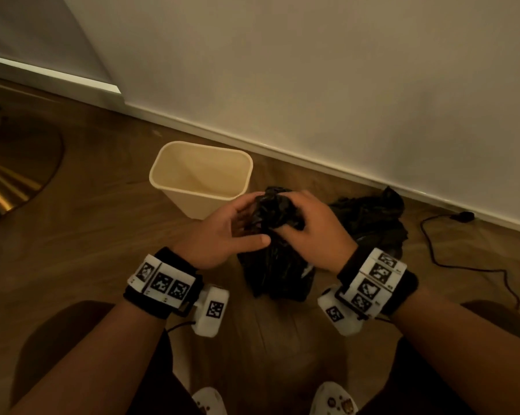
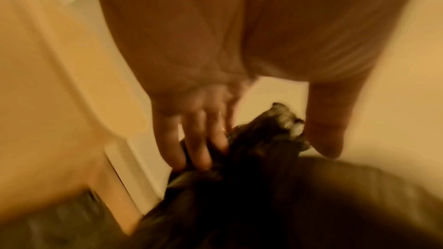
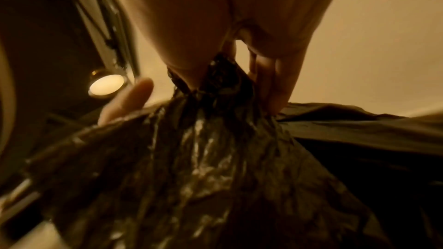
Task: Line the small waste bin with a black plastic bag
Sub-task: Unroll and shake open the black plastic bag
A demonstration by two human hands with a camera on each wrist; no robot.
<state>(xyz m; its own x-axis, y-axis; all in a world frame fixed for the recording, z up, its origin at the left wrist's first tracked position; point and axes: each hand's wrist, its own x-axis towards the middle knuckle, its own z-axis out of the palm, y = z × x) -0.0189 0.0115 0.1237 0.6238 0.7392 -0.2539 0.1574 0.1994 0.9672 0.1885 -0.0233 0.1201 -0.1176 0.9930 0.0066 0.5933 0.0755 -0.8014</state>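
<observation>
A small cream waste bin (image 1: 192, 191) stands bare inside on the wooden floor near the wall. Just to its right, in front of me, both hands are on a crumpled black plastic bag (image 1: 278, 271) whose lower part hangs to the floor. My right hand (image 1: 309, 232) pinches the bunched top of the bag (image 3: 215, 158) between thumb and fingers. My left hand (image 1: 237, 226) lies against the bag's left side with straight fingers (image 2: 196, 139) touching the bag (image 2: 258, 149), thumb held apart. The bin's wall (image 2: 48, 82) shows at the left of the blurred left wrist view.
A second heap of black plastic (image 1: 369, 217) lies by the skirting board at the right. A black cable (image 1: 438, 250) runs over the floor beyond it. A round brass base (image 1: 13, 169) sits at the far left. My knees and shoes fill the bottom edge.
</observation>
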